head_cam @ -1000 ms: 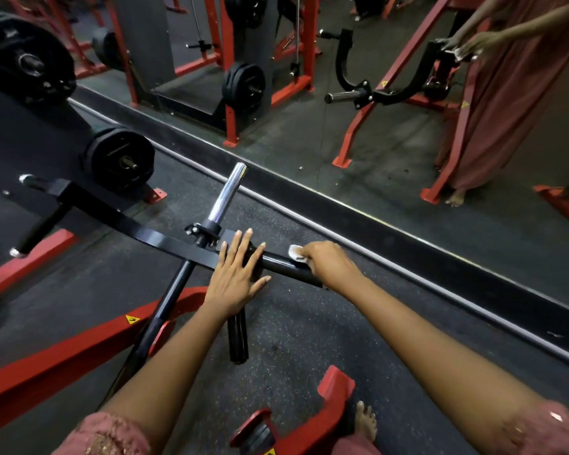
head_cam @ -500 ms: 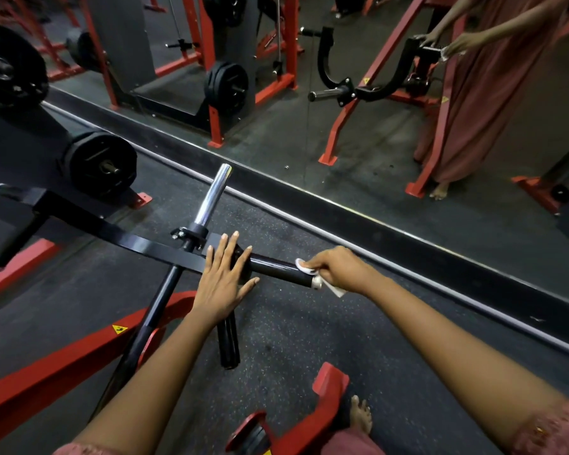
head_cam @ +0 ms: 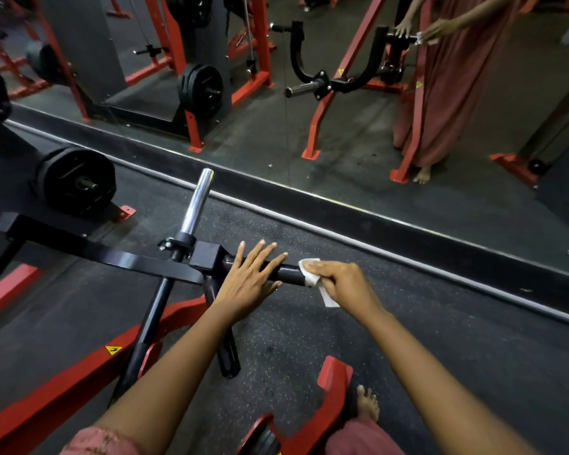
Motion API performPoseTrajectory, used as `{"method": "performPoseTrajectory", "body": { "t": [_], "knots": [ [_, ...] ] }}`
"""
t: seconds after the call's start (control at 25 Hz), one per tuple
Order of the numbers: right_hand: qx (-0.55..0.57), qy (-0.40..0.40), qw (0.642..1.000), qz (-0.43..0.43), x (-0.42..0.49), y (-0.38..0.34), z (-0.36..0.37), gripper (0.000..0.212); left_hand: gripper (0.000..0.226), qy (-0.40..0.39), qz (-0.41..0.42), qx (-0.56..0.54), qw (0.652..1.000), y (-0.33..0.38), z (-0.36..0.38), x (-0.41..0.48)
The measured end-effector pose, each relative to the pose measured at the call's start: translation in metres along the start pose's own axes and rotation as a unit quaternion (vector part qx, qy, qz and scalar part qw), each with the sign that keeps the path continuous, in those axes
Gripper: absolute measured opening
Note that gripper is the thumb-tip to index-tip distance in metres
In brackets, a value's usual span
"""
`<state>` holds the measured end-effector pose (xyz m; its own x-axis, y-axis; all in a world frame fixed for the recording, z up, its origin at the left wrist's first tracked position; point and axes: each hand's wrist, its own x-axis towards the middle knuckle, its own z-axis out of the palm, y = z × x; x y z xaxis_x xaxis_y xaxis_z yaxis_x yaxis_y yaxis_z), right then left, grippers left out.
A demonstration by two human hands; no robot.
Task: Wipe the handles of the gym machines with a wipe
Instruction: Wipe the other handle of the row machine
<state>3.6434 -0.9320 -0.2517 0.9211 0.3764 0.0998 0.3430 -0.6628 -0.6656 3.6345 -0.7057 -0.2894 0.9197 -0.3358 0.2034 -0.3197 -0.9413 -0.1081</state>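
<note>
A black horizontal handle (head_cam: 289, 274) sticks out to the right from the black arm (head_cam: 112, 256) of a red-framed gym machine. My left hand (head_cam: 248, 280) rests flat on the handle near its base, fingers straight and spread. My right hand (head_cam: 344, 284) grips a white wipe (head_cam: 311, 269) wrapped over the handle's outer end; a corner of the wipe hangs below the hand. A second black handle (head_cam: 227, 353) points down below the left wrist.
A chrome weight peg (head_cam: 197, 200) rises from the arm's joint. Black weight plates (head_cam: 76, 180) stand at the left. A floor mirror ahead reflects red machines and a person in a pink dress (head_cam: 454, 80). Red frame parts (head_cam: 329, 399) and my bare foot (head_cam: 368, 403) lie below.
My right hand with the wipe has slid outward along the handle to its end. The left hand stays flat on the handle. The camera view has shifted slightly.
</note>
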Motion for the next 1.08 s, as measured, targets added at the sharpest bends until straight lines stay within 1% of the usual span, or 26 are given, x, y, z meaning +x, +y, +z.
{"method": "performPoseTrajectory", "body": {
  "t": [0.04,0.08,0.12,0.2,0.24,0.28,0.4,0.48,0.52,0.56,0.6,0.64,0.72,0.8,0.84,0.92,0.96,1.0,1.08],
  "knots": [
    [0.039,0.049,0.998,0.022,-0.009,-0.004,0.006,0.037,0.055,-0.002,0.01,-0.01,1.0,0.001,0.002,0.001],
    [0.087,0.093,0.99,0.062,-0.016,-0.01,0.014,0.038,0.053,0.0,0.012,-0.019,1.0,0.002,0.002,0.002],
    [0.136,0.136,0.974,0.12,-0.019,-0.018,0.022,0.038,0.051,0.005,0.012,-0.028,1.0,0.002,0.002,0.002],
    [0.197,0.2,0.921,0.269,-0.02,-0.031,0.039,0.033,0.049,0.016,0.012,-0.05,0.999,0.0,0.003,0.003],
    [0.203,0.214,0.901,0.317,-0.023,-0.036,0.047,0.032,0.048,0.02,0.016,-0.053,0.998,0.0,0.004,0.003],
    [0.204,0.228,0.894,0.328,-0.026,-0.04,0.054,0.032,0.047,0.023,0.02,-0.049,0.998,0.0,0.005,0.003],
    [0.198,0.267,0.898,0.289,-0.028,-0.049,0.061,0.036,0.047,0.028,0.026,-0.045,0.998,-0.001,0.005,0.003],
    [0.185,0.263,0.902,0.287,-0.022,-0.047,0.057,0.038,0.047,0.032,0.025,-0.046,0.998,-0.001,0.006,0.003],
    [0.194,0.248,0.9,0.303,-0.02,-0.045,0.054,0.038,0.047,0.03,0.026,-0.048,0.998,-0.001,0.007,0.003],
    [0.221,0.237,0.887,0.328,-0.02,-0.044,0.053,0.037,0.048,0.029,0.027,-0.051,0.998,-0.001,0.007,0.003],
    [0.272,0.235,0.863,0.356,-0.02,-0.043,0.054,0.035,0.049,0.027,0.025,-0.054,0.998,-0.001,0.006,0.003],
    [0.342,0.241,0.824,0.383,-0.019,-0.043,0.058,0.034,0.05,0.022,0.022,-0.057,0.998,-0.002,0.006,0.003],
    [0.475,0.258,0.723,0.431,-0.019,-0.044,0.068,0.034,0.051,0.016,0.022,-0.062,0.998,-0.002,0.006,0.002],
    [0.584,0.276,0.623,0.441,-0.016,-0.051,0.078,0.033,0.052,0.003,0.03,-0.065,0.997,-0.001,0.003,0.001],
    [0.614,0.288,0.591,0.437,-0.014,-0.056,0.08,0.035,0.057,-0.012,0.031,-0.069,0.997,-0.002,0.001,0.0],
    [0.645,0.309,0.557,0.422,-0.01,-0.065,0.082,0.039,0.065,-0.038,0.022,-0.077,0.996,-0.006,-0.002,-0.005],
    [0.652,0.318,0.546,0.419,-0.009,-0.069,0.085,0.039,0.065,-0.034,0.013,-0.074,0.997,-0.01,-0.003,-0.011],
    [0.655,0.32,0.539,0.421,-0.007,-0.074,0.089,0.036,0.063,-0.027,0.001,-0.067,0.997,-0.014,-0.005,-0.02],
    [0.667,0.293,0.541,0.421,-0.004,-0.089,0.101,0.028,0.06,-0.017,-0.028,-0.048,0.998,-0.025,-0.008,-0.043]
  ]
}}
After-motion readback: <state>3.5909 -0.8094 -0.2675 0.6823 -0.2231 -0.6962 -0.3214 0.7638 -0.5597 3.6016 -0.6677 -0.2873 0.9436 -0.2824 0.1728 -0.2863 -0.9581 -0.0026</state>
